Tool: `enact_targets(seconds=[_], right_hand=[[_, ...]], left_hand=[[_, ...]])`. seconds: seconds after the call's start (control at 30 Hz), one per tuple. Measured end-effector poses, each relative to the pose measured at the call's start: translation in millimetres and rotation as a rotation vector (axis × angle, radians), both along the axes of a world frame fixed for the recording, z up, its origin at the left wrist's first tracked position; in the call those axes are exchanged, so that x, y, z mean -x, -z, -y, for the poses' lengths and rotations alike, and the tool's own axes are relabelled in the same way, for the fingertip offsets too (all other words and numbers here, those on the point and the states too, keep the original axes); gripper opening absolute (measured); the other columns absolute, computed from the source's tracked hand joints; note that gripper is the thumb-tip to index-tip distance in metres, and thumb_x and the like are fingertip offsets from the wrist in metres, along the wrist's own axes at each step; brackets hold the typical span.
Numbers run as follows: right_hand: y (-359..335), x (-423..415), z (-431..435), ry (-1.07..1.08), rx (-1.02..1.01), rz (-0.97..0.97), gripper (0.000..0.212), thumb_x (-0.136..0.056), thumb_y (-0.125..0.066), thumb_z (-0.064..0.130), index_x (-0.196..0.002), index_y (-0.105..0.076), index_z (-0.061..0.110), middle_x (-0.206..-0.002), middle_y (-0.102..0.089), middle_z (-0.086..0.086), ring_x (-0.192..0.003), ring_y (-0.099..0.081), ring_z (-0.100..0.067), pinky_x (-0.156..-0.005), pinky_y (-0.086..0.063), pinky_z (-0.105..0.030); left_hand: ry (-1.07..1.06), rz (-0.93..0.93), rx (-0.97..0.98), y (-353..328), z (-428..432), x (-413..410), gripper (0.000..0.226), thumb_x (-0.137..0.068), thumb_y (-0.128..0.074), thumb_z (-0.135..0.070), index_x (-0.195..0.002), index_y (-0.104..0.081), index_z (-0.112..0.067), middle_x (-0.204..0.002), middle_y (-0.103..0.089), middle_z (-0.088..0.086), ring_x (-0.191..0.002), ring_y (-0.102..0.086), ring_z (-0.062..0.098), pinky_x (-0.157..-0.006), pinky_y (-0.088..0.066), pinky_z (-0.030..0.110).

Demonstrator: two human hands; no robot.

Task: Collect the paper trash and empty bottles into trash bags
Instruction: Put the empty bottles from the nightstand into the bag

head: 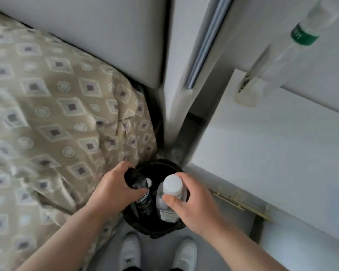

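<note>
A black trash bag (160,229) lines a round bin on the floor between the bed and a white cabinet. My left hand (114,188) grips a dark bottle (143,200) with a black cap and holds it over the bag's mouth. My right hand (192,204) grips a clear bottle (167,206) by its neck, just under its white cap, also over the bag. Both bottles stand nearly upright, side by side. A third clear bottle with a green label (303,34) stands on the white surface at the top right.
A bed with a beige diamond-patterned cover (53,122) fills the left side. A white cabinet (282,153) with a brass handle (241,206) is on the right. My white shoes (157,253) stand on the grey floor just before the bin.
</note>
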State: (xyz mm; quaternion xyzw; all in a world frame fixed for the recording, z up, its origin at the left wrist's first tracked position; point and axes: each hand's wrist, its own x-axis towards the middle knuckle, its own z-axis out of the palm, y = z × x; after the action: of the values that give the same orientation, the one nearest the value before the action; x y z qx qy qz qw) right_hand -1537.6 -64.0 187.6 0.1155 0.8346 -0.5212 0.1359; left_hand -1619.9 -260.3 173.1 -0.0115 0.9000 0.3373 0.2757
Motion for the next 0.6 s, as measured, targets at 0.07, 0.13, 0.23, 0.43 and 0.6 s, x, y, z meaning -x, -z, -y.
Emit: enact_targets(seconds=[0.07,0.13,0.23,0.43,0.6], right_hand=[[22,2,7,-0.011,-0.048,0.035,0.028,-0.079,-0.07,0.045,-0.093,-0.048,0.054,-0.099,-0.061,0.024,-0.096,-0.056,0.004,-0.073,-0.045,-0.011],[42,4,10,0.012,-0.066,0.077,0.028,-0.079,-0.069,0.047,-0.095,-0.047,0.055,-0.099,-0.061,0.025,-0.095,-0.056,0.007,-0.072,-0.045,-0.011],[71,8,13,0.078,-0.06,0.124,0.029,-0.078,-0.07,0.047,-0.102,-0.055,0.043,-0.1,-0.064,0.021,-0.093,-0.059,0.003,-0.076,-0.049,-0.021],[109,18,16,0.185,-0.025,0.239,0.028,-0.079,-0.072,0.043,-0.103,-0.057,0.037,-0.099,-0.066,0.017,-0.094,-0.06,0.001,-0.078,-0.047,-0.023],[134,27,19,0.243,0.008,0.304,0.025,-0.079,-0.073,0.039,-0.1,-0.058,0.037,-0.097,-0.067,0.018,-0.093,-0.06,0.004,-0.077,-0.045,-0.022]], left_hand=[[0.023,0.019,0.004,21,0,3,0.048,-0.06,-0.083,-0.032,-0.097,-0.051,-0.029,-0.087,-0.061,-0.008,-0.077,-0.06,0.008,-0.062,-0.05,0.026],[0.033,0.027,0.006,39,0,6,0.048,-0.063,-0.082,-0.031,-0.1,-0.051,-0.027,-0.089,-0.061,-0.006,-0.078,-0.06,0.01,-0.063,-0.051,0.028],[0.043,0.066,0.019,61,2,8,0.051,-0.067,-0.08,-0.031,-0.109,-0.05,-0.026,-0.09,-0.061,-0.007,-0.074,-0.058,0.004,-0.056,-0.047,0.022],[0.069,0.125,0.026,95,-2,11,0.053,-0.068,-0.08,-0.029,-0.11,-0.048,-0.026,-0.09,-0.058,-0.007,-0.076,-0.057,0.009,-0.055,-0.04,0.021],[0.098,0.144,0.08,127,-6,9,0.052,-0.064,-0.081,-0.031,-0.103,-0.047,-0.028,-0.099,-0.06,-0.004,-0.084,-0.056,0.014,-0.068,-0.043,0.025]])
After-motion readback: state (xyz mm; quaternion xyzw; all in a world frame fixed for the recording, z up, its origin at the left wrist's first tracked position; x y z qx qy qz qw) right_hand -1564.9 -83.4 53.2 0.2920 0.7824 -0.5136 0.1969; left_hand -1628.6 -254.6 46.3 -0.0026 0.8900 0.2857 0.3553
